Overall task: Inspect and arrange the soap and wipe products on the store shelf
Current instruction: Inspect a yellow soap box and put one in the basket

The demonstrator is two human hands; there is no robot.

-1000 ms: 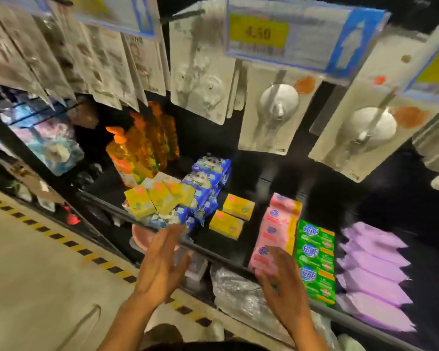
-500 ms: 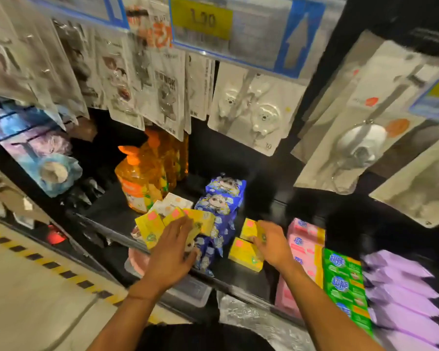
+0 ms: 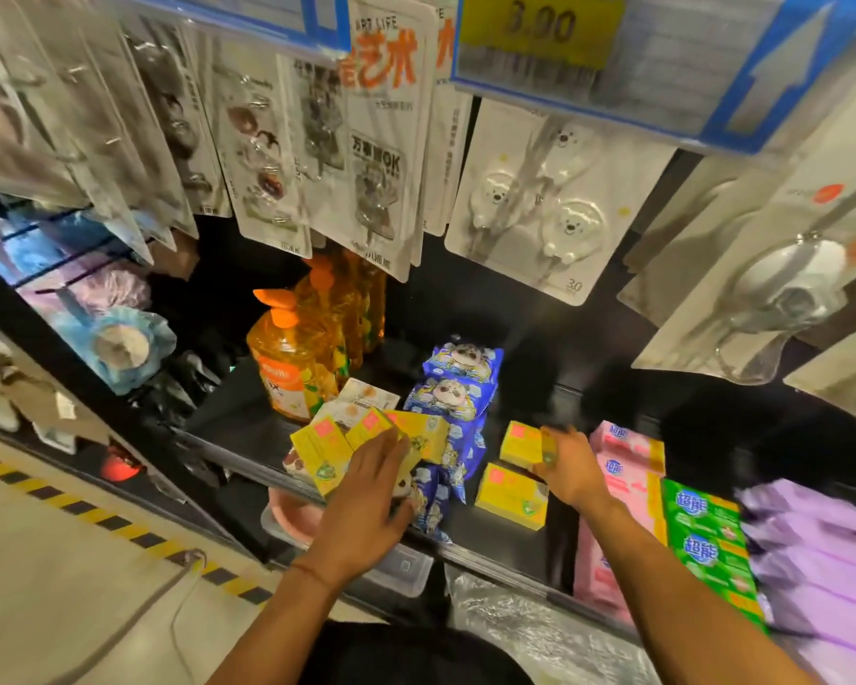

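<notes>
Yellow soap boxes [image 3: 324, 449] tip at the shelf's [image 3: 495, 556] front edge, so the left hand [image 3: 371, 491] lies flat on them (steadying, I think). The right hand [image 3: 572, 469] pinches another box [image 3: 517, 440].

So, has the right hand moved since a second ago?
Yes. The right hand moved from the front rail deeper into the shelf, onto the rear yellow box.

Yellow soap boxes [image 3: 510, 496] lie flat on the shelf [image 3: 495, 541], beside seemingly stacked blue wipe packs [image 3: 448, 400].

The right hand [image 3: 572, 469] blurs at its fingertips on the yellow soap box [image 3: 520, 442].
</notes>
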